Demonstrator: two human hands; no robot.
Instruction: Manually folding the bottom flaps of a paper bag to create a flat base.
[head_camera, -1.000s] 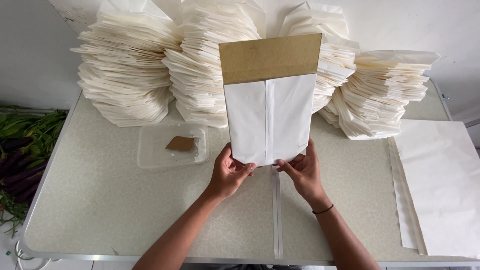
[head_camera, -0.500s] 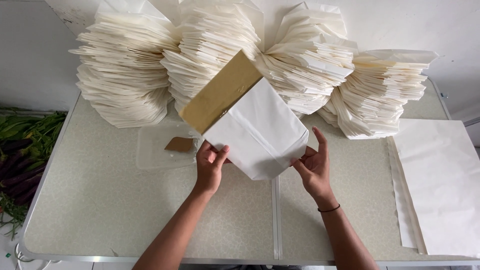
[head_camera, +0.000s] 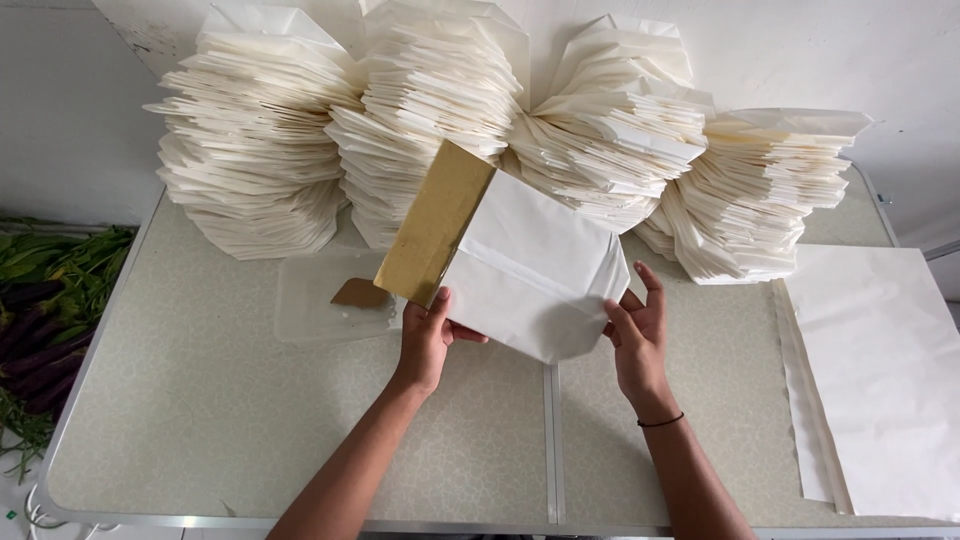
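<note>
— Why is the white paper bag (head_camera: 520, 265) tilted in the air over the table (head_camera: 200, 400)?
— The left hand (head_camera: 425, 340) pinches its lower edge by the brown flap (head_camera: 435, 225); the right hand (head_camera: 635, 335) clasps the far corner, probably to turn it.
— And the clear tray (head_camera: 310, 300)?
— It holds one brown piece (head_camera: 360, 293), maybe card.

White paper bag (head_camera: 530, 265) with tan-brown cardboard band (head_camera: 435, 225). Cream-white stacks of folded bags (head_camera: 450, 110) behind. Pale grey-green table (head_camera: 200, 400), fine crackle pattern, silver rim. Translucent tray (head_camera: 315, 300) with brown scrap (head_camera: 360, 293). White sheets (head_camera: 880, 370). Black wristband (head_camera: 660, 421). Green and dark purple greens (head_camera: 45, 300).
</note>
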